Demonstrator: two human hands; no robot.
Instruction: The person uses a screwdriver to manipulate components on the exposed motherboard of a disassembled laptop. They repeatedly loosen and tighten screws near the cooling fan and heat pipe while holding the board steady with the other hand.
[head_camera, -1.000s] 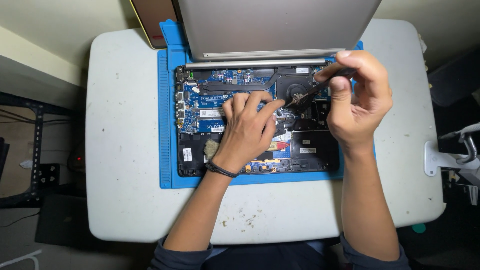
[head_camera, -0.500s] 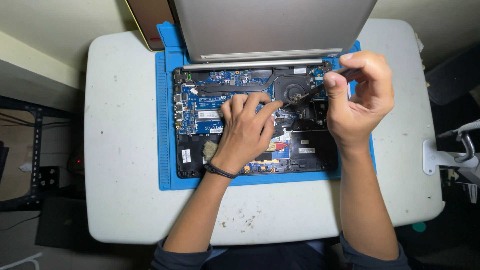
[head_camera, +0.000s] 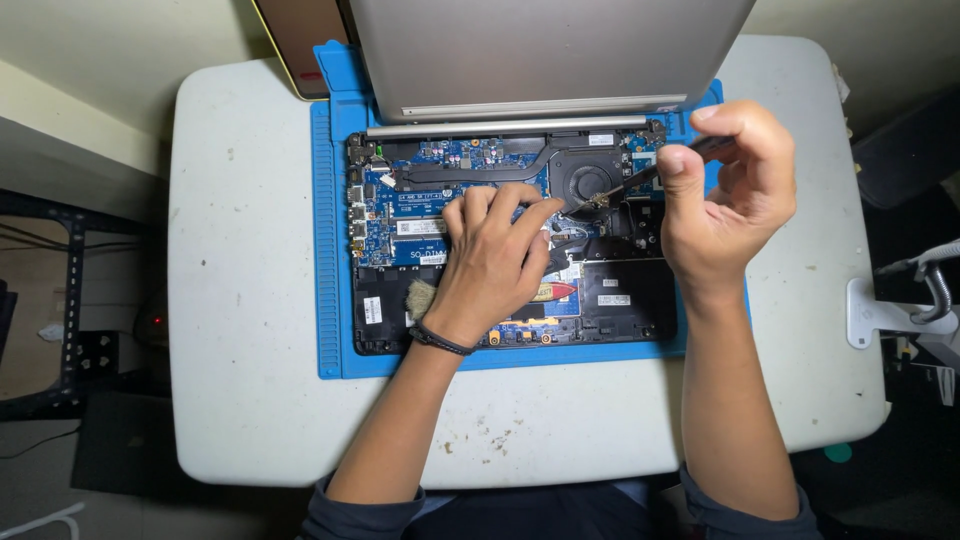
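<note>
An opened laptop base (head_camera: 390, 300) lies on a blue work mat (head_camera: 330, 250), its blue circuit board (head_camera: 420, 215) and black round fan (head_camera: 585, 178) exposed. My left hand (head_camera: 495, 262) rests palm down on the board's middle, fingers spread flat toward the fan. My right hand (head_camera: 725, 195) is to the right of the fan, pinching a thin dark tool (head_camera: 640, 180) whose tip touches the fan's lower right edge. The laptop's grey lid (head_camera: 550, 50) stands tilted up behind.
The mat sits on a white, scuffed table (head_camera: 240, 350). A yellow-edged flat object (head_camera: 295, 45) leans at the back left. A white stand with a cable (head_camera: 900, 310) is off the right edge. Dark floor and a black frame (head_camera: 60, 300) lie to the left.
My right hand has shifted slightly right and up with the tool, still at the fan. My left hand stays on the board.
</note>
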